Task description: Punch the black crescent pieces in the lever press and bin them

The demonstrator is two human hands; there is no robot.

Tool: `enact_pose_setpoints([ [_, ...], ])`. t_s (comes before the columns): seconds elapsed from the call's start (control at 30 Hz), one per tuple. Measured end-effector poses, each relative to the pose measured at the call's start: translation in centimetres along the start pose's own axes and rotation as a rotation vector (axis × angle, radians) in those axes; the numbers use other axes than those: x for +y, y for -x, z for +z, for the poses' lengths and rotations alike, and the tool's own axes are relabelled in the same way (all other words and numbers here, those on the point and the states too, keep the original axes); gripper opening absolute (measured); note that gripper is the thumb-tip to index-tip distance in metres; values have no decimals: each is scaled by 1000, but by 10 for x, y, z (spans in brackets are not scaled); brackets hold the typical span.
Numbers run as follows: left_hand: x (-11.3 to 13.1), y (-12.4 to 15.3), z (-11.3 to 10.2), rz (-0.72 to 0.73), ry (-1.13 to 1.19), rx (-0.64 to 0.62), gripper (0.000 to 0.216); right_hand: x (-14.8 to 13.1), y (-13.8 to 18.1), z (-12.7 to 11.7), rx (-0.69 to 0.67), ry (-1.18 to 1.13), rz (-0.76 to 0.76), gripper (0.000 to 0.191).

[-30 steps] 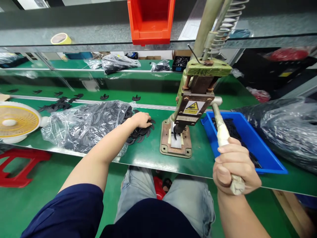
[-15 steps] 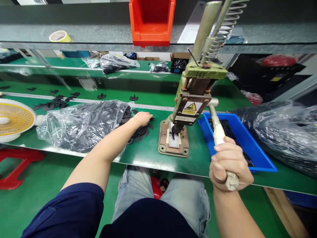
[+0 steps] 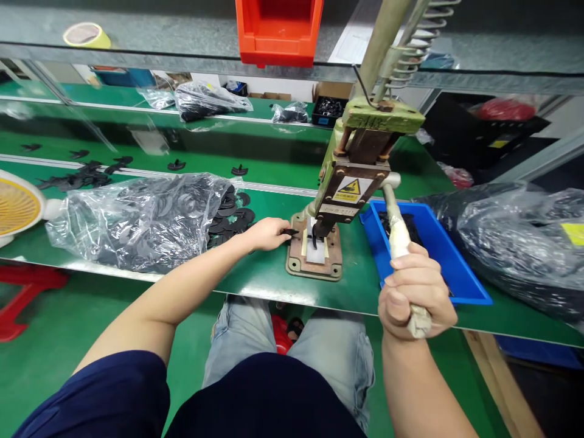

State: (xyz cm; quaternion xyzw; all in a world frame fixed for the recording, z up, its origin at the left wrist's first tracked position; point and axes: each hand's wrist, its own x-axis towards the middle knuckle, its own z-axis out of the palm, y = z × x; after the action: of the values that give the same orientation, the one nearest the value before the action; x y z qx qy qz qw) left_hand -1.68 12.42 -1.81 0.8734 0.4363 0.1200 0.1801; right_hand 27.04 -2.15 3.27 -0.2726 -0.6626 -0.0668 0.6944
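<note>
My left hand (image 3: 270, 234) pinches a small black curved part (image 3: 290, 232) at the left edge of the press base (image 3: 295, 266). My right hand (image 3: 416, 293) is wrapped round the taped lever (image 3: 398, 234) of the green hand press (image 3: 353, 173). Under the press head another black curved part (image 3: 314, 236) stands on the pale metal fixture plate (image 3: 316, 252). Left of the press, loose black curved parts (image 3: 230, 220) spill from the mouth of a clear plastic bag (image 3: 137, 222) full of them.
Right of the press sits a blue bin (image 3: 460, 267) with black parts, beside a large filled plastic bag (image 3: 515, 234). A fan (image 3: 20, 207) lies at far left. Above hang a red bin (image 3: 279, 36) and a tape roll (image 3: 86, 35) on the shelf.
My left hand has moved right from the pile of loose parts to the press base, now with a black curved part in its fingers. My right hand keeps its grip on the lever.
</note>
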Motion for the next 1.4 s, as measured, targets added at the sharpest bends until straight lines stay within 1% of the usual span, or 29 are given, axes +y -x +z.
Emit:
enact_pose_setpoints([
  [0.07,0,2,11,-111,220,67,17,-1,-1,-1,1,0,-2,23],
  [0.1,0,2,15,-168,350,82,19,-1,-1,-1,4,2,-1,24],
  [0.17,4,1,22,-247,611,66,21,0,0,0,18,4,-2,26],
  [0.2,7,-1,24,-265,715,45,22,0,0,1,29,5,-3,27],
  [0.23,11,-3,27,-273,791,26,22,1,1,2,39,5,-4,28],
  [0.3,19,-9,30,-288,873,7,22,2,1,4,56,3,-4,29],
  [0.4,28,-19,34,-312,923,11,20,3,1,5,64,4,-11,30],
  [0.53,30,-28,36,-320,937,14,20,3,0,6,57,1,-26,29],
  [0.7,29,-31,36,-347,953,3,20,3,-1,10,127,-18,-17,33],
  [0.87,28,-35,33,-440,963,-65,29,6,1,15,186,-32,-24,41],
  [1.0,28,-36,31,-496,989,-138,35,7,1,18,219,-35,-29,41],
  [1.1,27,-36,30,-515,996,-186,39,6,1,17,199,-32,-20,40],
  [1.17,25,-37,30,-507,999,-186,39,5,0,15,181,-22,-12,39],
  [1.33,16,-40,26,-414,987,-231,35,2,-1,9,99,-4,0,36],
  [1.4,13,-41,26,-396,966,-229,35,2,-1,8,89,-3,4,35],
])
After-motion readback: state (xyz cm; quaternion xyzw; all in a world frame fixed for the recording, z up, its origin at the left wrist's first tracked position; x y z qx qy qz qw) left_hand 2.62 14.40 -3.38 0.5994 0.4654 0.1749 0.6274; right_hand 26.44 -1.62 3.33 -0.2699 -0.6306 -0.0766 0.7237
